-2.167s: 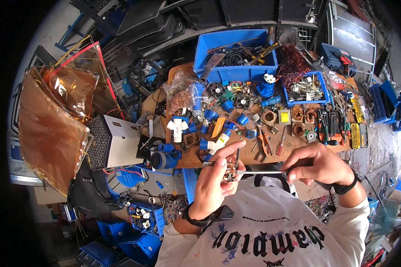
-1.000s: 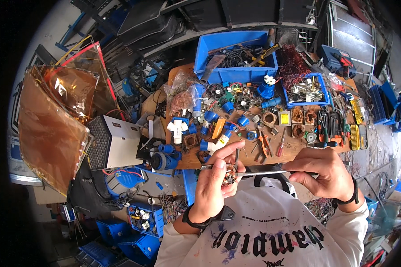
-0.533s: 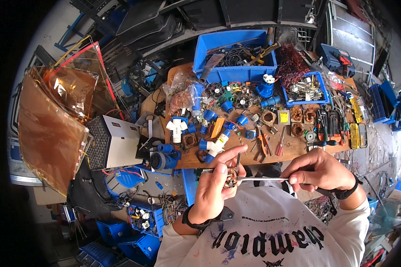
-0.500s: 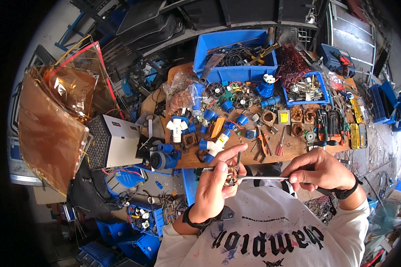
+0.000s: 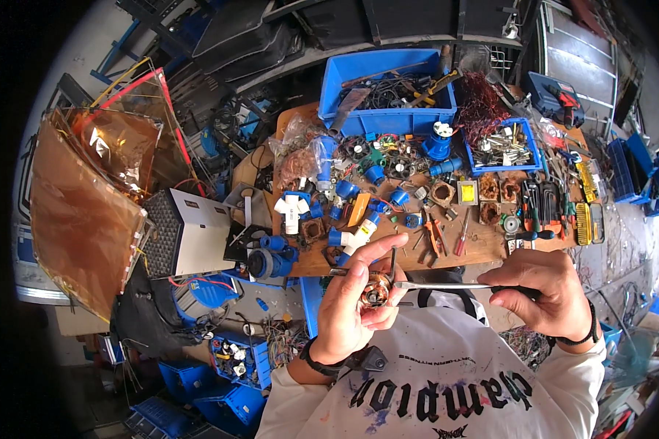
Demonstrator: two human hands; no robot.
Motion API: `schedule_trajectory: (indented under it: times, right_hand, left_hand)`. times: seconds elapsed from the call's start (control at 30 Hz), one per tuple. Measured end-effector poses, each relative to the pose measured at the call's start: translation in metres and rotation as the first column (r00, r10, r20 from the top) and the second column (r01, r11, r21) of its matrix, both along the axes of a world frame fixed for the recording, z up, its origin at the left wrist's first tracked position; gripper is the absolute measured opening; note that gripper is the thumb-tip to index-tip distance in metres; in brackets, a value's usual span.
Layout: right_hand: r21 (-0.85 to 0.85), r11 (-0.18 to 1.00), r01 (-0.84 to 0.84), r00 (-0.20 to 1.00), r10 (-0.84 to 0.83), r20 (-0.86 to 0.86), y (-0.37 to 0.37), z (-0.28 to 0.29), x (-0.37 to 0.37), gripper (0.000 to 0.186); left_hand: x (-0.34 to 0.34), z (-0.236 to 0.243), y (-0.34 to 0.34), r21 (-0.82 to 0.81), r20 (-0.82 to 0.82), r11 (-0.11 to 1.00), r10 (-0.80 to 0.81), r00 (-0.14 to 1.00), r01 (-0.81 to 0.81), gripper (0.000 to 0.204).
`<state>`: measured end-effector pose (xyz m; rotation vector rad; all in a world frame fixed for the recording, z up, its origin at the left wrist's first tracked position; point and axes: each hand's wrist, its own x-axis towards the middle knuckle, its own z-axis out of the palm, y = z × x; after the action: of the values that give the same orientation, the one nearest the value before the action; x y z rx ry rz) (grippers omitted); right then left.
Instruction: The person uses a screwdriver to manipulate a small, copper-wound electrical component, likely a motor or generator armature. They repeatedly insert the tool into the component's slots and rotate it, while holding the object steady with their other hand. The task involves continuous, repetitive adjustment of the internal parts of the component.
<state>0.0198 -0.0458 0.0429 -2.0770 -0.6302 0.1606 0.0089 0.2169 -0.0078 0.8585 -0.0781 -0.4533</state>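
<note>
My left hand (image 5: 348, 311) is closed around a small copper-wound motor part (image 5: 375, 291), its round end facing up between thumb and fingers. A thin dark metal rod (image 5: 393, 262) stands up beside it at the fingertips; whether it belongs to the part I cannot tell. My right hand (image 5: 542, 293) grips a screwdriver by its dark handle, mostly hidden in the palm. The long metal shaft of the screwdriver (image 5: 443, 285) lies nearly level, pointing left. Its tip meets the left fingertips, close to the motor part. Both hands are held above my lap, in front of the bench edge.
On the wooden bench (image 5: 410, 256) lie orange-handled pliers (image 5: 435, 238), a red screwdriver (image 5: 462, 233), blue plug housings and square wound cores. A large blue bin (image 5: 395, 121) of wires stands behind, a blue tray (image 5: 503, 170) of metal parts at right. A white box (image 5: 201, 227) stands left.
My right hand has shifted right and slightly up with the screwdriver, drawing its tip out from the part. My left hand has turned the motor part so its round end shows more.
</note>
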Motion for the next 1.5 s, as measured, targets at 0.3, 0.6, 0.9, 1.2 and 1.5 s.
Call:
schedule_trajectory:
  times: [0.3,0.6,0.9,1.2,1.5]
  right_hand:
    - [-0.053,0.999,-0.001,0.999,0.004,0.048,0.004,0.001,-0.008,0.021]
    - [-0.295,0.955,-0.028,0.955,0.112,0.273,0.003,0.022,-0.007,0.023]
    - [-0.511,0.854,-0.101,0.890,0.307,0.337,0.011,0.044,-0.002,0.024]
    - [-0.305,0.942,-0.141,0.988,0.153,0.016,0.013,0.036,0.006,0.015]
    - [-0.002,0.983,-0.182,0.947,0.175,-0.268,0.005,0.001,0.025,0.015]
  left_hand:
    - [-0.004,0.001,-0.002,0.046,0.038,0.999,0.028,0.999,-0.030,0.054]
    - [-0.005,0.003,-0.001,0.267,0.074,0.963,0.003,0.997,-0.023,0.047]
    - [-0.003,0.002,0.002,0.401,0.059,0.915,-0.068,0.996,0.039,0.042]
    - [-0.007,-0.004,0.006,0.377,0.036,0.926,-0.045,0.998,0.028,0.043]
    - [-0.004,-0.009,0.008,0.292,-0.013,0.954,-0.073,0.997,0.074,0.049]
